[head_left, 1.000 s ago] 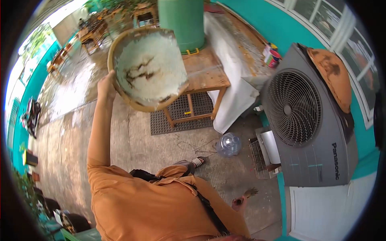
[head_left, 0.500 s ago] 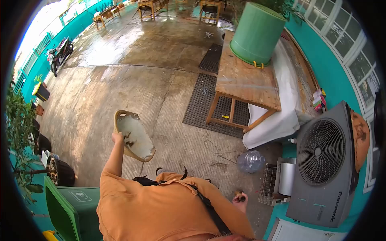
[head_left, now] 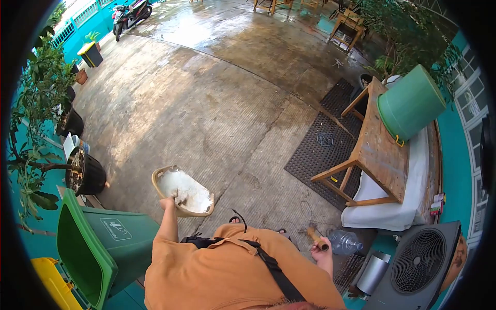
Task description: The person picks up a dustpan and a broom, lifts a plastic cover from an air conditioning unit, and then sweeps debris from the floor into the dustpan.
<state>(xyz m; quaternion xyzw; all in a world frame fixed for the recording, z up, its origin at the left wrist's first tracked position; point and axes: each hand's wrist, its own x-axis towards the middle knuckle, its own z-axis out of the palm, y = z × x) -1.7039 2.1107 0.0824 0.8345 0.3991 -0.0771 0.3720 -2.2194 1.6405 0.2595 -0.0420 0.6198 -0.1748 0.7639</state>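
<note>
My left hand [head_left: 167, 203] grips the near rim of a shallow oval tray [head_left: 199, 188] with a tan edge and a whitish inside. Small dark brown debris lies in the tray by my fingers. On the other side of my body, my right hand [head_left: 321, 251] is closed round a short brown stick-like handle [head_left: 313, 235] with a dark round end. What the handle belongs to cannot be made out. A clear plastic bottle [head_left: 343, 242] lies on the ground just beyond my right hand.
To my left stand an open green wheeled bin [head_left: 116, 227] with a yellow lid and a black plant pot [head_left: 90, 175]. At right are a wooden table [head_left: 382, 150] bearing a green tub [head_left: 411, 106], a black rubber mat [head_left: 315, 155] and an air-conditioner unit [head_left: 398, 281].
My view has swung left, bringing the green bin further into sight. The tray stays in my left hand, tilted differently. My right hand has risen, showing more of the brown handle.
</note>
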